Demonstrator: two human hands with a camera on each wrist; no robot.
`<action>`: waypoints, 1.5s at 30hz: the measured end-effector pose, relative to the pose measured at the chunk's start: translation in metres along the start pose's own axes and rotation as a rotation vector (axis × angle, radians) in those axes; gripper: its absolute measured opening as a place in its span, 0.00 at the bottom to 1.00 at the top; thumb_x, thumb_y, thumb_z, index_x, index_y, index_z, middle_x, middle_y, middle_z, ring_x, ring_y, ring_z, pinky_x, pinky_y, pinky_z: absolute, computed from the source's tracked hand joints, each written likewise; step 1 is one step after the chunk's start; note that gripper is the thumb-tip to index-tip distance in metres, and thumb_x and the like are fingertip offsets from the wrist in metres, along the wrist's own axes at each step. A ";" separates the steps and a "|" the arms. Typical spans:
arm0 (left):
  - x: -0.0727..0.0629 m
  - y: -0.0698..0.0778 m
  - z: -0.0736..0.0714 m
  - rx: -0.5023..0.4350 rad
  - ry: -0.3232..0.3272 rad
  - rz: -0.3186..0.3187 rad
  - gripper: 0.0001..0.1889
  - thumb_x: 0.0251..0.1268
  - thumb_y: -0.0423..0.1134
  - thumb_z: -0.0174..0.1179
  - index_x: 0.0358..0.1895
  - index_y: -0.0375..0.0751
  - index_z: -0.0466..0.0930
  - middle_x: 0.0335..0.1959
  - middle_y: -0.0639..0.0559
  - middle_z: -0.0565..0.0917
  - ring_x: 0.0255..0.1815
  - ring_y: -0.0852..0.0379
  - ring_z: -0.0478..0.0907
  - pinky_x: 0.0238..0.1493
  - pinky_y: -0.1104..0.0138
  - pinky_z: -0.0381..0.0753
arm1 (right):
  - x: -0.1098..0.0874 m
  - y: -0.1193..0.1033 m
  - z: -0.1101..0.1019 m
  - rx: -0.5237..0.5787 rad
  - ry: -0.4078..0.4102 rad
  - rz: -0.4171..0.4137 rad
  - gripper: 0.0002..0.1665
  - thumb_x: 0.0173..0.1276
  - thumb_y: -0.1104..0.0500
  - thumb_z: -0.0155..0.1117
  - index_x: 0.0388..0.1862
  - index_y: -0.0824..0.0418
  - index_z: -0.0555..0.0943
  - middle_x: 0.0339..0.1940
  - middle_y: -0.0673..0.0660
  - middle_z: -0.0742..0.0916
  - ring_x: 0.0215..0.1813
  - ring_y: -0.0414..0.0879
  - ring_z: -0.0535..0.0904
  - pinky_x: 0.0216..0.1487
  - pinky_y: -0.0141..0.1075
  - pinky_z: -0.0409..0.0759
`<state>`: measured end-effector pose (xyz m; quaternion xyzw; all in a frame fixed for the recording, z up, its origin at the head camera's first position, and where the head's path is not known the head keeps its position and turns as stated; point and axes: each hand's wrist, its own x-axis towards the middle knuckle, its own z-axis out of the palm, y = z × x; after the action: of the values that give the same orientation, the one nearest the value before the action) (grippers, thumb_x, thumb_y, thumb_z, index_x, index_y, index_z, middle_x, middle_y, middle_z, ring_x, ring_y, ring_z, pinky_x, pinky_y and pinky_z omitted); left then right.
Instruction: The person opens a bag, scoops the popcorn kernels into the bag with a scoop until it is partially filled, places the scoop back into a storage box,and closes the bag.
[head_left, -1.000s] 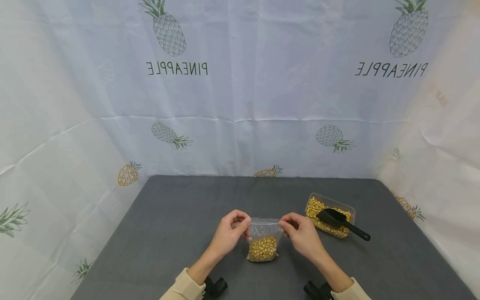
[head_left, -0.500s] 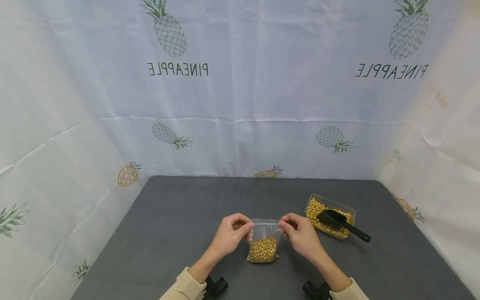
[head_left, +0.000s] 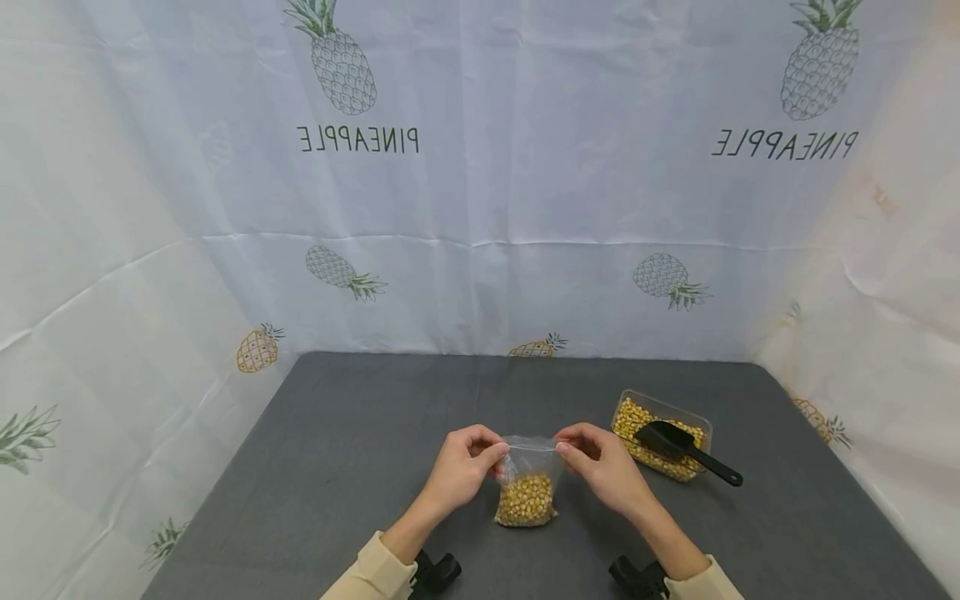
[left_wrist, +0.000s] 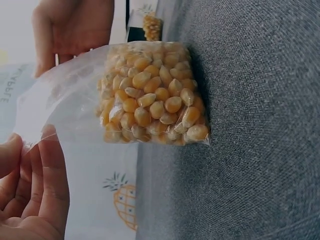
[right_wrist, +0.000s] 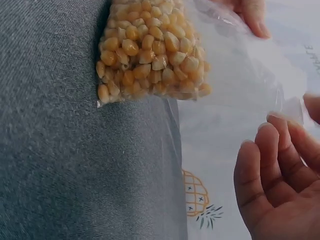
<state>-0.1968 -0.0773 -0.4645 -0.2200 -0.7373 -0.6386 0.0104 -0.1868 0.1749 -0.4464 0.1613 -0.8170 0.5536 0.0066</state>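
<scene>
A clear zip bag point(head_left: 527, 496) stands upright on the dark table, its lower half filled with yellow corn kernels point(left_wrist: 155, 100). My left hand point(head_left: 462, 471) pinches the bag's top left corner between thumb and fingers. At the top right corner, my right hand point(head_left: 603, 467) pinches the other end of the zip strip, and its remaining fingers point(right_wrist: 265, 160) are loosely bent beside the plastic. Between the two hands the bag's mouth is stretched nearly straight. In the wrist views the kernels sit packed at the bottom, with the empty plastic above them.
To the right, a clear plastic box point(head_left: 693, 412) holds more corn kernels. A black scoop point(head_left: 678, 446) lies across it, handle over the near right edge. The dark grey table point(head_left: 360, 442) is backed by a white pineapple-print curtain point(head_left: 480, 167).
My left thumb and fingers have shifted slightly to the right along the bag's top edge. The right hand stays at its corner, and the bag keeps its place.
</scene>
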 end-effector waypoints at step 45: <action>0.011 -0.002 0.010 0.003 -0.056 -0.023 0.07 0.72 0.36 0.64 0.42 0.34 0.85 0.31 0.33 0.84 0.26 0.60 0.79 0.31 0.62 0.83 | 0.010 0.006 0.014 0.006 -0.019 -0.084 0.09 0.74 0.58 0.66 0.46 0.63 0.85 0.39 0.58 0.86 0.34 0.51 0.80 0.34 0.36 0.77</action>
<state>-0.2050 -0.0644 -0.4651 -0.2294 -0.7406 -0.6313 -0.0172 -0.1951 0.1614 -0.4554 0.2007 -0.8080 0.5536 0.0213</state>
